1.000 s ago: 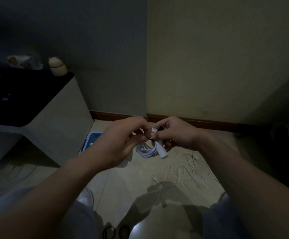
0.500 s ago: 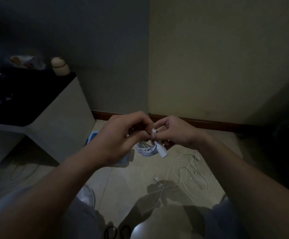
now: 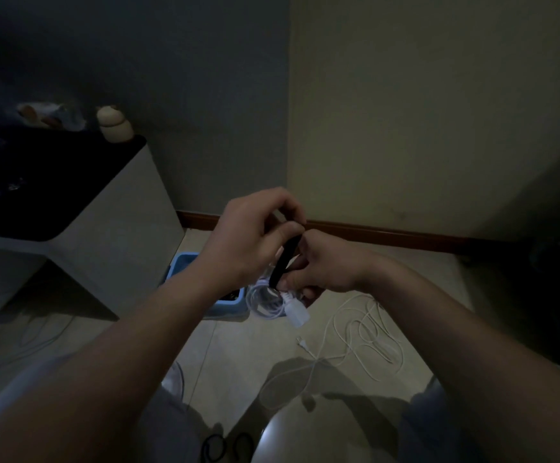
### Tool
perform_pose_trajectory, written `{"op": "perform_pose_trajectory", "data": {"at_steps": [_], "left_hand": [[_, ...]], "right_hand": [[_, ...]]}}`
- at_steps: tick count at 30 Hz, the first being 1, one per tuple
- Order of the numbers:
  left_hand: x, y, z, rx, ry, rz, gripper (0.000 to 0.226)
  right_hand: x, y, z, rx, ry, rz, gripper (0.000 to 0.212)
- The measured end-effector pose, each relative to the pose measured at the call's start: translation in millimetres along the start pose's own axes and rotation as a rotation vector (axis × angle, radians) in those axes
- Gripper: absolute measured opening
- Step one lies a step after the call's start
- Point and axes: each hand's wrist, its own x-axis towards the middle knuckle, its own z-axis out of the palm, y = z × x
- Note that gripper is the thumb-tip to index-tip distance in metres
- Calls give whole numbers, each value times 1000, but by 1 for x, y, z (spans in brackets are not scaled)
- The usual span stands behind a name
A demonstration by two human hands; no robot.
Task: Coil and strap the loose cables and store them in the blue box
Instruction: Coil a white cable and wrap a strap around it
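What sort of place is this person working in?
Probably a dim corner of a home: pale floor tiles, a wooden skirting board under two painted walls, and a low white cabinet with small ornaments on its dark top.

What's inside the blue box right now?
Only a dark shape shows in the blue box, near its front wall, too dim to identify. The left forearm covers most of the inside, so the rest is hidden.
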Motion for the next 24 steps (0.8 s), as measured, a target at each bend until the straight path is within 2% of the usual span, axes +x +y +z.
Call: {"op": "perform_pose_trajectory", "data": {"at_steps": [5, 11, 17, 24], "left_hand": [[1, -3, -2, -137, 36, -105, 20], [-3, -4, 1, -232, -23, -161, 19], [-1, -9, 0, -211, -15, -229, 14], [2, -18, 11, 24, 104, -180, 10]], "right_hand": [[1, 1, -4, 110, -124, 18, 19], [4, 2, 0, 69, -133, 6, 28], [2, -1, 6, 56, -117, -28, 35], [-1, -7, 10, 83, -82, -41, 16]]}}
